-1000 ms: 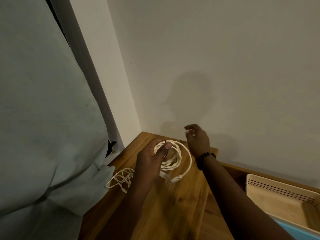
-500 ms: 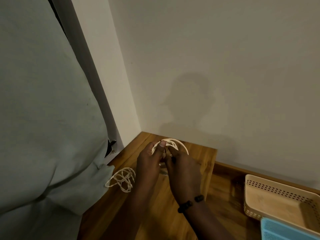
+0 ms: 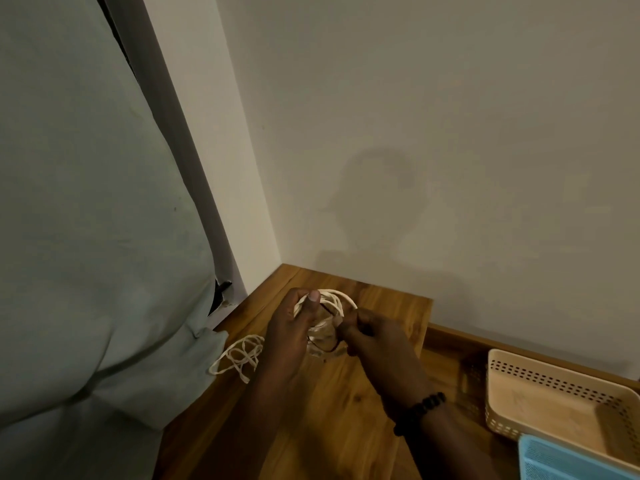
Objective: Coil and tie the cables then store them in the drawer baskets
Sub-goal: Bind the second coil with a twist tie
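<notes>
Left hand [image 3: 291,336] holds the white cable coil [image 3: 333,299] low in the middle; right hand [image 3: 375,342] pinches a thin dark tie [image 3: 325,346] beside it.

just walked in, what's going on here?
A person is bundling a white coiled cable over a wooden surface. The left hand grips the coil, thumb on top, while the right hand pinches something thin and dark at the coil's side, apparently a tie; it is too blurred to confirm. A second, loose white cable lies on the wood to the left. A beige perforated plastic basket and a light blue basket sit at the right, with no cable visible in them.
</notes>
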